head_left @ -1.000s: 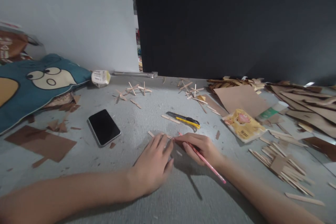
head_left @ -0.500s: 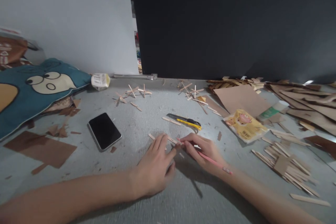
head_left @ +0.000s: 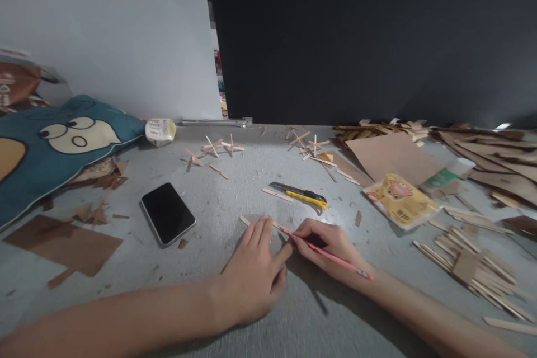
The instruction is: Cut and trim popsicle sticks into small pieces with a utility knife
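The left hand (head_left: 254, 274) lay flat with its grip released, pressing a thin, flat wooden stick (head_left: 245, 221) onto the rough grey bench (head_left: 218, 201). The right hand (head_left: 329, 243) had its grip closed around a long, round pink pencil (head_left: 331, 257). The pencil's tip touched the stick, and its long body ran back to the right.

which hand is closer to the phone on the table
Left. The left hand lies just right of the phone; the right hand, holding a pink pencil, sits farther right.

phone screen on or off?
Off. The phone lies flat, face up on the table, left of the left hand; its screen is uniformly black, nothing lit.
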